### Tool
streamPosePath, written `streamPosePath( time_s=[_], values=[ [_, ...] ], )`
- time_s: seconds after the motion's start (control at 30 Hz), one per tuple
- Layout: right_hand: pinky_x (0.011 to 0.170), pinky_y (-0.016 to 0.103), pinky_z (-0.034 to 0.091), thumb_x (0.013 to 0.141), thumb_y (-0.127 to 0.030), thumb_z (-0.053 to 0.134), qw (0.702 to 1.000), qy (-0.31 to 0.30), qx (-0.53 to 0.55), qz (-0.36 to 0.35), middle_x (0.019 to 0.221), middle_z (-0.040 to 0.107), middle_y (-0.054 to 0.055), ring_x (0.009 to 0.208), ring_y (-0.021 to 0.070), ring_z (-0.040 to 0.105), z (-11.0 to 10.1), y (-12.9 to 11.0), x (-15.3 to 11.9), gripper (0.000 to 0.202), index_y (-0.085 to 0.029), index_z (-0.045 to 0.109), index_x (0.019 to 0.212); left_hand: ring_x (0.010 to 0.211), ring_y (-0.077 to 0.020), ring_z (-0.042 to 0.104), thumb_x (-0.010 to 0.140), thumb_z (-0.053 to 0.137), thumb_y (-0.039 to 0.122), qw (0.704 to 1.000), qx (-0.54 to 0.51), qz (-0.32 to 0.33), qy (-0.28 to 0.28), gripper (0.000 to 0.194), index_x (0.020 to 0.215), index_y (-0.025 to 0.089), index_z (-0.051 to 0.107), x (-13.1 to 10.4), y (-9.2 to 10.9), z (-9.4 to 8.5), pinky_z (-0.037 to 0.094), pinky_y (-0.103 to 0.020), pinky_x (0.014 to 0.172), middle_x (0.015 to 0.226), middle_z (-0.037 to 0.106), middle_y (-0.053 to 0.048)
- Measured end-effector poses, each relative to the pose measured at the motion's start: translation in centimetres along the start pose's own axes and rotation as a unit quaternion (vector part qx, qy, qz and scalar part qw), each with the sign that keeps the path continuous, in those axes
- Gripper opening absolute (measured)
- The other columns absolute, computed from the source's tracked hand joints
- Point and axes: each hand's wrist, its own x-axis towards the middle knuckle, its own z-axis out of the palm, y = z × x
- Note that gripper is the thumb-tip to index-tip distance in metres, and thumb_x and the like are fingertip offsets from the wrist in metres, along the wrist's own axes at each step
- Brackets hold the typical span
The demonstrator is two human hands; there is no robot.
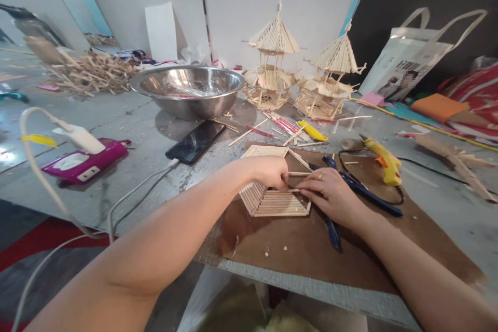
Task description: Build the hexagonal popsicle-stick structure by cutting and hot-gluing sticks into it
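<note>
A six-sided panel of thin wooden sticks (pixel 280 206) lies flat on a brown sheet (pixel 268 249), its rows nested inward. Over its middle, my left hand (pixel 272 172) is closed, fingertips pointing down at a short wooden stick (pixel 294 190). From the right, my right hand (pixel 329 191) pinches the other end of that stick, thumb and fingers close together; a ring is on one finger. The left hand and forearm hide part of the panel. Blue-handled pliers (pixel 368 196) lie beside and partly under my right hand.
A yellow glue gun (pixel 389 162) with its cord rests to the right. Behind are two stick pagodas (pixel 272 70), loose sticks, a steel bowl (pixel 190 101) and a phone (pixel 196 141). A purple power strip (pixel 87 161) with cables sits left; a white bag (pixel 408 57) stands back right.
</note>
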Motion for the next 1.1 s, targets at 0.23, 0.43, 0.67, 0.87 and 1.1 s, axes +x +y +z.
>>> streamPosePath(
  time_s=[0.23,0.43,0.67,0.87,1.1],
  values=[
    [0.075,0.033,0.034,0.079,-0.029,0.043,1.000,-0.009,0.006,0.009,0.083,0.062,0.004,0.084,0.0167,0.050,0.0,0.0,0.0,0.021,-0.022,0.062,0.087,0.045,-0.0060,0.039,0.060,0.053,0.024,1.000,0.015,-0.010,0.007,0.017,0.068,0.016,0.066,0.1,0.2,0.2,0.029,-0.018,0.047,0.051,0.056,0.004],
    [0.075,0.034,0.034,0.079,-0.028,0.044,1.000,-0.012,0.006,0.009,0.084,0.062,0.004,0.084,0.0168,0.050,0.1,0.2,0.0,0.021,-0.023,0.062,0.088,0.044,-0.0060,0.039,0.061,0.052,0.025,0.999,0.034,-0.011,0.006,0.018,0.068,0.016,0.066,0.1,0.3,0.2,0.028,-0.018,0.046,0.048,0.054,0.004],
    [0.076,0.033,0.036,0.078,-0.029,0.043,1.000,0.023,0.006,0.013,0.086,0.062,0.004,0.085,0.0169,0.051,-0.5,0.2,0.0,0.021,-0.022,0.062,0.086,0.049,-0.0075,0.044,0.062,0.052,0.026,0.999,0.038,0.002,-0.004,0.021,0.075,0.017,0.065,0.2,0.0,0.2,0.029,-0.019,0.047,0.060,0.060,0.001],
    [0.056,0.026,0.038,0.077,-0.041,0.040,0.977,0.081,-0.040,0.192,0.063,0.061,0.001,0.062,0.0142,0.054,-3.7,1.7,-1.0,0.030,-0.022,0.060,0.067,0.055,-0.0088,0.048,0.067,0.048,0.029,1.000,-0.004,-0.002,0.024,0.021,0.075,0.016,0.063,0.2,-0.4,-0.2,0.032,-0.020,0.052,0.066,0.062,-0.001],
    [0.038,0.023,0.024,0.069,-0.066,0.026,0.952,-0.148,-0.103,0.248,0.045,0.056,0.003,0.042,0.0135,0.050,-4.1,0.8,-1.7,0.059,-0.023,0.055,0.042,0.055,-0.0071,0.046,0.071,0.044,0.027,0.987,-0.087,-0.009,0.136,0.019,0.074,0.014,0.058,0.2,-0.2,-0.4,0.032,-0.019,0.052,0.068,0.060,-0.001]
  ],
)
